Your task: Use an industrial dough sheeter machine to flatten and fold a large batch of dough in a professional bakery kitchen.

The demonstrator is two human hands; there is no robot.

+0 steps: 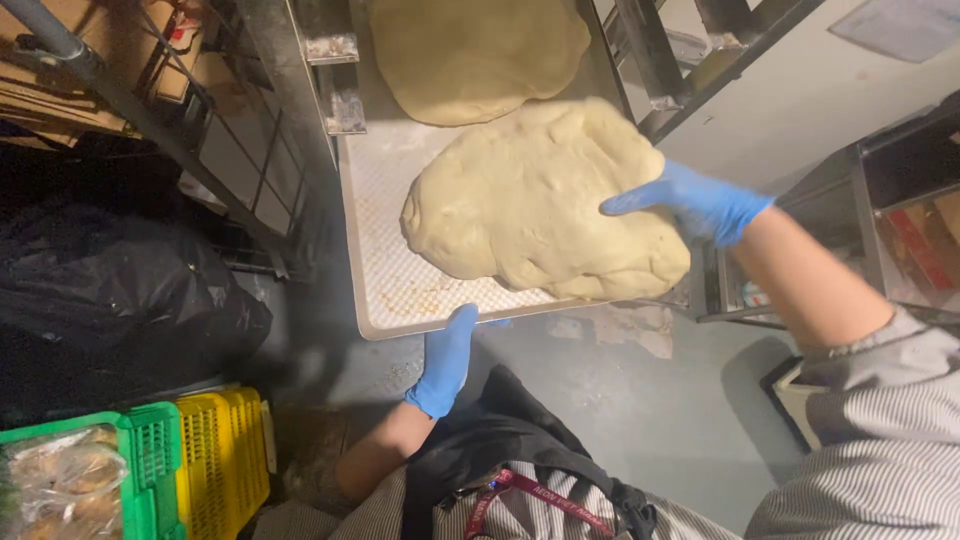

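Observation:
A large flat slab of pale dough (530,200) lies on a metal baking tray (385,270) that sticks out of a rack. My right hand (700,205), in a blue glove, grips the slab's right edge, which overhangs the tray. My left hand (445,360), also gloved in blue, holds the tray's near rim from below. A second dough slab (470,50) rests farther back on the same tray.
The metal rack's rails (335,70) frame the tray. A black bag (120,290) sits at left, with green and yellow plastic crates (190,460) below it. Grey floor (640,400) lies under the tray. Shelving with boxes (920,230) stands at right.

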